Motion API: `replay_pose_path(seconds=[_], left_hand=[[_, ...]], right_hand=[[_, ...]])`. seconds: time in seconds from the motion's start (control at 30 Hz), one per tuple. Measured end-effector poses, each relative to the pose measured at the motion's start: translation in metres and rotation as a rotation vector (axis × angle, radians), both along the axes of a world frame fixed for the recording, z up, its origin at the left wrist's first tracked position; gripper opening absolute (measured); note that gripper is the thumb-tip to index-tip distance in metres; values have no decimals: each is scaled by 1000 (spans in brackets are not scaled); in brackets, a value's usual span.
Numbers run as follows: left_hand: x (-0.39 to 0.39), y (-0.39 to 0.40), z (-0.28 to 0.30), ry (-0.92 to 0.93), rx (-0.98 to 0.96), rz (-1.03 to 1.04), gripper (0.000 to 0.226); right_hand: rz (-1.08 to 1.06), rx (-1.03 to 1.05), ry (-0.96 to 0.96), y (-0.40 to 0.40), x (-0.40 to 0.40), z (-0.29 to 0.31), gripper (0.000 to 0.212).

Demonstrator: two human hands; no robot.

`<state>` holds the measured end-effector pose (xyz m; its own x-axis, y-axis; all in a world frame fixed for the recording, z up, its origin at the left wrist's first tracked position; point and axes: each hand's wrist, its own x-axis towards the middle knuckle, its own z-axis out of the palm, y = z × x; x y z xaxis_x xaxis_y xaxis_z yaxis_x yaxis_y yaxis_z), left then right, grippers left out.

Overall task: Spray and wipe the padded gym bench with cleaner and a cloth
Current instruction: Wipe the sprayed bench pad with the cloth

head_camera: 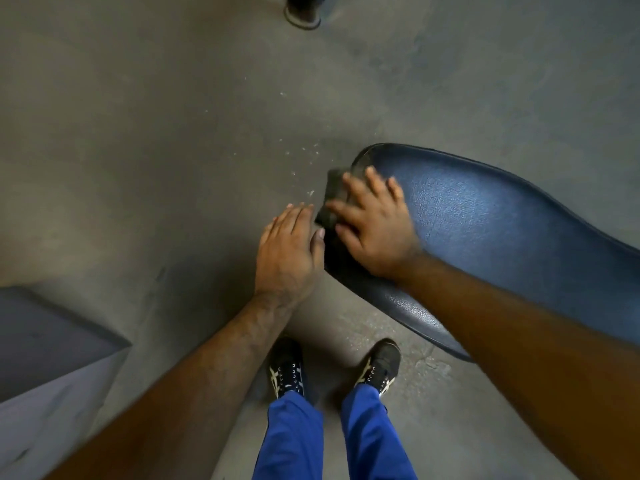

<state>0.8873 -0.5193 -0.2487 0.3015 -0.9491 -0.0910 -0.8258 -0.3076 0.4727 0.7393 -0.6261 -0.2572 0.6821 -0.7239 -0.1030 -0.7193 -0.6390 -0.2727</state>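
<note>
A blue padded bench (485, 216) runs from the middle of the view to the right edge. Its rounded end is nearest me. My right hand (374, 223) lies flat with spread fingers on a dark grey cloth (334, 195) at that end, pressing it onto the pad; the hand is slightly blurred. My left hand (287, 247) hovers flat just left of the bench end, fingers straight and together, its thumb close to the cloth's edge. It holds nothing. No spray bottle is in view.
The floor (173, 133) is grey concrete with pale specks near the bench end. A grey block (45, 337) sits at the lower left. A round dark base (302, 12) stands at the top. My feet (287, 368) stand below the bench.
</note>
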Motion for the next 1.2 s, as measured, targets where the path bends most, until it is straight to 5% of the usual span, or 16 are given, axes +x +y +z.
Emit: replay_pose_path(seconds=[0.07,0.2,0.33,0.5,0.63,0.8,0.93,1.2], left_hand=[[1,6,0,13,9,6,47],[-1,9,5,44,10,17,45],[-5,11,6,73,12,17,48],[-15,11,3,101,15,21,44],[-22,9,1,108,4,19,44],[-32,6,2,117,-25,-3,43],[-37,2,2,109,-53,-5,44],[-45,-12,3,105,-110,0,41]], right_hand=[[178,-1,15,-2,-23,3,52],[-173,58,18,11,-22,4,53],[272,5,25,38,-46,1,51],[-252,71,0,34,-47,3,54],[220,40,9,45,-76,2,52],[-250,67,7,36,-71,4,55],[57,54,-3,39,-67,2,54],[-78,130,-70,22,-62,12,58]])
